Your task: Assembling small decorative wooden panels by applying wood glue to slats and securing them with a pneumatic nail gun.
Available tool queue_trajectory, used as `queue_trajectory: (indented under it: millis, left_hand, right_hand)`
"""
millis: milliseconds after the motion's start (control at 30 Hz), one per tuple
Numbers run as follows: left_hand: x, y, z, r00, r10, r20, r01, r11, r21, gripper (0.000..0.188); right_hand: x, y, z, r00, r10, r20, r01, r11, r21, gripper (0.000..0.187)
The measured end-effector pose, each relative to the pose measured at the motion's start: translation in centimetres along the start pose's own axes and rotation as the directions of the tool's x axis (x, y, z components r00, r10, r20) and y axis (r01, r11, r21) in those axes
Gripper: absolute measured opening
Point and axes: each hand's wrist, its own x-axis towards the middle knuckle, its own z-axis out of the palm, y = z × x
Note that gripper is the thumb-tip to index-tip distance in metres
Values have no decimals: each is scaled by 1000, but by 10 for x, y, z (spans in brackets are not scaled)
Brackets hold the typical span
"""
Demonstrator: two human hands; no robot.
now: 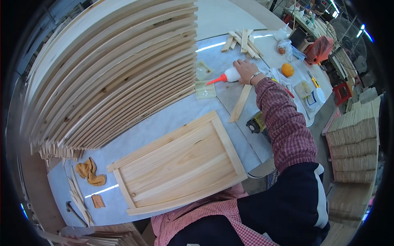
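Observation:
My right hand point(247, 71) is wrapped round a white squeeze bottle point(232, 75) with a long red nozzle, far to the right on the table. The bottle lies tilted, its tip pointing left over a small pale green dish point(205, 90). A wooden panel point(176, 160) with a raised frame rests flat in front of me; its near edge meets my checked apron. Beside my right forearm is a loose wooden strip point(240, 103), and below that a yellow-and-black tool point(256, 122), partly hidden by the sleeve. My left hand does not show.
A tall stack of wooden panels point(123, 78) fills the left back. Wood offcuts point(244, 43), an orange point(287, 69) and a white tub point(315, 98) stand at the right. A brown cloth point(90, 171) and a hammer point(76, 213) lie at the left. More stacked wood point(355, 143) is far right.

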Motion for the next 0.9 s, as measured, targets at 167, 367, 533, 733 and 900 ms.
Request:
queue_trajectory:
  millis: [167,367,533,733,900]
  left_hand:
    - [-69,-17,-7,824,378,422,-473,869,145,34]
    - [-118,-60,74,439,389,810,-633,774,-29,38]
    - [-110,-87,103,271,394,878,-750,659,-64,38]
    - [-91,-102,52,510,464,724,-697,716,32,35]
    - [-75,-146,-8,847,192,496,-289,949,127,22]
  right_hand:
    - [-49,13,-11,976,85,-199,-4,926,377,62]
    - [-162,11,-35,894,424,-146,68,194,979,57]
    - [-250,-19,-35,879,473,-56,192,-244,951,45]
    - [-324,-2,-52,653,725,-216,540,-246,805,48]
    - [-349,-65,-35,793,609,4,437,-573,693,54]
